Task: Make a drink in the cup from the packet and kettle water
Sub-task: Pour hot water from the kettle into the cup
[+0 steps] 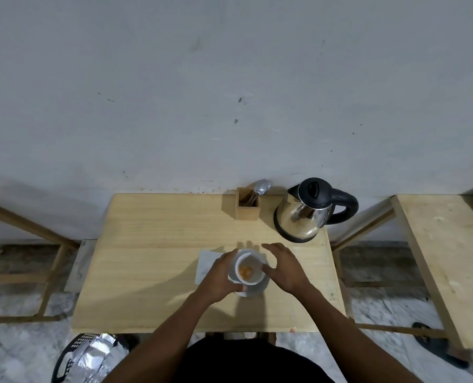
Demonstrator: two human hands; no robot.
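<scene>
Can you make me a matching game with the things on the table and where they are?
Things:
1. kettle
2. cup
3. spoon
4. foil packet

Places:
A. standing in the wooden holder by the wall
B. lying in the black basket on the floor
C. at the table's back right corner
D. between the left hand and the right hand, orange powder inside

Pairs: 1-C, 2-D, 3-A, 4-B
</scene>
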